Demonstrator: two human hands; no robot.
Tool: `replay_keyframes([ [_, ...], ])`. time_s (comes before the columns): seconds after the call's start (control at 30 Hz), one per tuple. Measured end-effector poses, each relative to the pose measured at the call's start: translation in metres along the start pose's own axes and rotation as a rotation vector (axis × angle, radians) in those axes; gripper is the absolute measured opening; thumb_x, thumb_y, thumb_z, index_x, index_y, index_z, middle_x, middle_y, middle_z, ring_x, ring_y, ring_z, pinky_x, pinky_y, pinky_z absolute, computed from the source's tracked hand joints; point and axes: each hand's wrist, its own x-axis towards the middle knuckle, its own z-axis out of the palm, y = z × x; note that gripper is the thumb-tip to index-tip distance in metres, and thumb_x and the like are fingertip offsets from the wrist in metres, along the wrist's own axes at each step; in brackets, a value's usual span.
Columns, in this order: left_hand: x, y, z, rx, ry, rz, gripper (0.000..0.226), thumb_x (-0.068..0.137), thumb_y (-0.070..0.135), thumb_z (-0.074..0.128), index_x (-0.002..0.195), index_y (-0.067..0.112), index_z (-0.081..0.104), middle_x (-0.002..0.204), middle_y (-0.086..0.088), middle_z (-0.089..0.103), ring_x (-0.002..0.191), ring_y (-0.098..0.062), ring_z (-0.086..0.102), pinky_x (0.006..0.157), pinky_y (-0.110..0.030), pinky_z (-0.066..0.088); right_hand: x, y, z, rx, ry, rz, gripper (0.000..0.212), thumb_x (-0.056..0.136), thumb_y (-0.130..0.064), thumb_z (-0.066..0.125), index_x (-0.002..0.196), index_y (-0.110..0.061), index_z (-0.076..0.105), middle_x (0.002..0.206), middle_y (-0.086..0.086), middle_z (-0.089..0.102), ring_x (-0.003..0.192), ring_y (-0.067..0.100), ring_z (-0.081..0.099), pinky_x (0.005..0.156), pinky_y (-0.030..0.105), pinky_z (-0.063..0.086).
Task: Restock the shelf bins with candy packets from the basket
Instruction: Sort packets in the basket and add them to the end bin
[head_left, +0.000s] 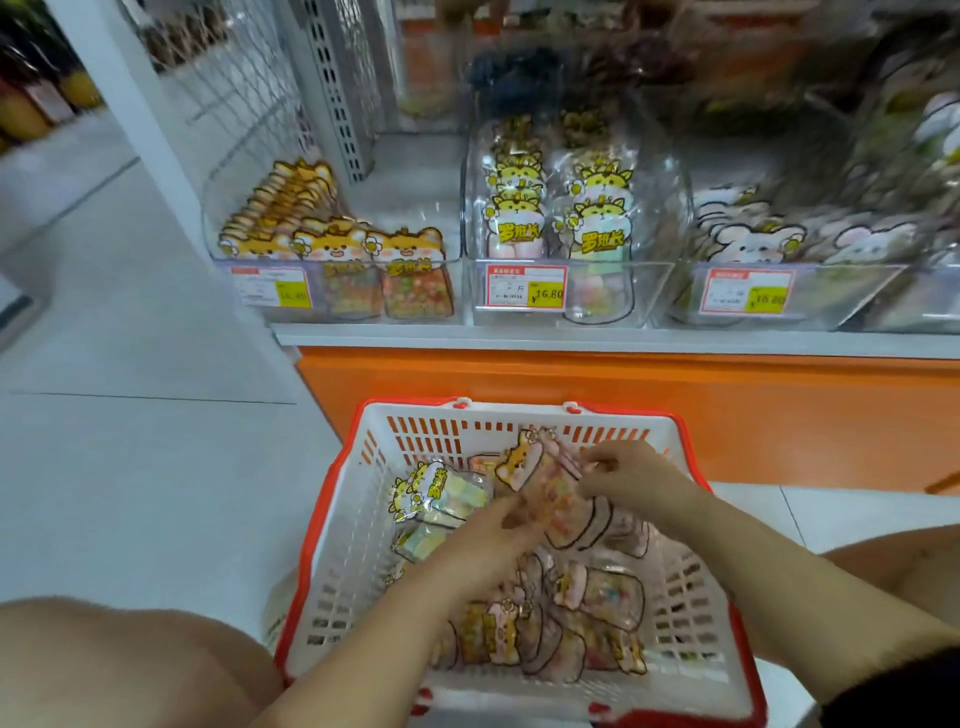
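Observation:
A white basket with a red rim (332, 525) sits on the floor in front of me, holding several candy packets. Both hands are inside it on one orange-fox packet (537, 475) that stands tilted above the pile. My left hand (488, 535) grips its lower end; my right hand (631, 475) pinches its upper edge. On the shelf above stand clear bins: the left bin (332, 244) with orange-fox packets, the middle bin (561, 218) with yellow-headed packets, the right bin (795, 249) with white-mouse packets.
An orange shelf base (571, 395) runs just behind the basket. My knees (119, 670) flank the basket at the lower left and right. Pale tiled floor (130, 441) spreads to the left. More blurred bins fill the upper shelf.

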Motion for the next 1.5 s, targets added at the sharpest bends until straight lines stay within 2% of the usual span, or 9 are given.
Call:
replay_keyframes([
  [0.2, -0.033, 0.027, -0.002, -0.695, 0.018, 0.015, 0.048, 0.083, 0.047, 0.071, 0.129, 0.037, 0.058, 0.118, 0.001, 0.07, 0.102, -0.021, 0.066, 0.078, -0.035, 0.052, -0.055, -0.038, 0.015, 0.307, 0.013, -0.242, 0.031, 0.083, -0.023, 0.071, 0.11, -0.037, 0.068, 0.065, -0.01, 0.06, 0.065, 0.005, 0.059, 0.066, 0.03, 0.048],
  [0.33, -0.046, 0.032, 0.001, -0.778, -0.015, 0.084, 0.039, 0.084, 0.045, 0.07, 0.119, 0.028, 0.07, 0.119, -0.007, 0.071, 0.096, -0.025, 0.066, 0.084, -0.044, 0.048, -0.072, -0.042, 0.027, 0.378, -0.062, -0.323, 0.04, 0.075, -0.036, 0.066, 0.114, -0.043, 0.07, 0.078, 0.008, 0.067, 0.071, 0.014, 0.064, 0.076, 0.038, 0.055],
  [0.63, -0.051, 0.04, -0.011, -1.018, 0.095, 0.087, 0.027, 0.1, 0.014, 0.047, 0.116, 0.002, 0.066, 0.114, -0.03, 0.068, 0.099, -0.043, 0.066, 0.095, -0.059, 0.049, -0.061, -0.038, 0.031, 0.481, 0.042, -0.318, 0.04, 0.085, -0.044, 0.073, 0.124, -0.039, 0.064, 0.122, -0.008, 0.064, 0.109, 0.007, 0.064, 0.09, 0.026, 0.053],
  [0.8, -0.05, 0.044, -0.018, -0.969, 0.141, 0.092, 0.03, 0.1, 0.017, 0.05, 0.117, 0.002, 0.07, 0.115, -0.024, 0.07, 0.114, -0.047, 0.062, 0.103, -0.066, 0.043, -0.05, -0.034, 0.024, 0.578, 0.033, -0.152, 0.097, 0.057, -0.051, 0.087, 0.141, -0.034, 0.042, 0.118, -0.006, 0.062, 0.105, 0.018, 0.066, 0.096, 0.046, 0.054],
  [0.93, -0.052, 0.044, -0.022, -0.891, 0.109, 0.119, 0.057, 0.088, 0.046, 0.065, 0.132, 0.01, 0.06, 0.126, -0.018, 0.067, 0.114, -0.039, 0.065, 0.087, -0.051, 0.058, -0.04, -0.03, 0.014, 0.598, 0.116, -0.177, 0.045, 0.076, -0.03, 0.085, 0.115, -0.021, 0.064, 0.099, 0.005, 0.074, 0.089, 0.022, 0.073, 0.089, 0.052, 0.057],
  [1.07, -0.047, 0.037, -0.021, -0.761, 0.152, 0.152, 0.107, 0.063, 0.05, 0.091, 0.151, 0.034, 0.033, 0.149, 0.0, 0.051, 0.121, -0.026, 0.063, 0.092, -0.052, 0.056, -0.05, -0.04, 0.014, 0.558, 0.251, -0.273, 0.026, 0.091, -0.027, 0.071, 0.113, -0.026, 0.058, 0.101, -0.005, 0.075, 0.082, 0.005, 0.072, 0.068, 0.022, 0.055],
  [1.2, -0.054, 0.045, -0.009, -0.61, 0.108, 0.234, 0.047, 0.077, 0.041, 0.083, 0.113, 0.054, 0.056, 0.118, 0.008, 0.072, 0.104, -0.022, 0.072, 0.093, -0.051, 0.055, -0.067, -0.052, 0.032, 0.44, 0.344, -0.402, 0.02, 0.095, -0.032, 0.064, 0.11, -0.032, 0.051, 0.079, -0.018, 0.072, 0.065, 0.002, 0.067, 0.056, 0.023, 0.05],
  [1.3, -0.056, 0.047, -0.005, -0.664, 0.135, 0.288, 0.044, 0.077, 0.029, 0.081, 0.114, 0.041, 0.06, 0.117, -0.001, 0.073, 0.109, -0.026, 0.07, 0.101, -0.054, 0.05, -0.07, -0.05, 0.045, 0.35, 0.433, -0.391, 0.019, 0.096, -0.045, 0.056, 0.111, -0.039, 0.045, 0.076, -0.013, 0.07, 0.065, 0.007, 0.066, 0.066, 0.044, 0.056],
  [1.5, -0.058, 0.059, -0.024, -0.553, 0.275, 0.349, 0.033, 0.089, 0.009, 0.072, 0.118, 0.022, 0.063, 0.112, -0.001, 0.075, 0.11, -0.022, 0.069, 0.098, -0.039, 0.053, -0.07, -0.06, 0.039, 0.331, 0.386, -0.47, 0.023, 0.09, -0.062, 0.044, 0.109, -0.048, 0.046, 0.082, -0.011, 0.063, 0.069, 0.003, 0.06, 0.066, 0.041, 0.055],
])
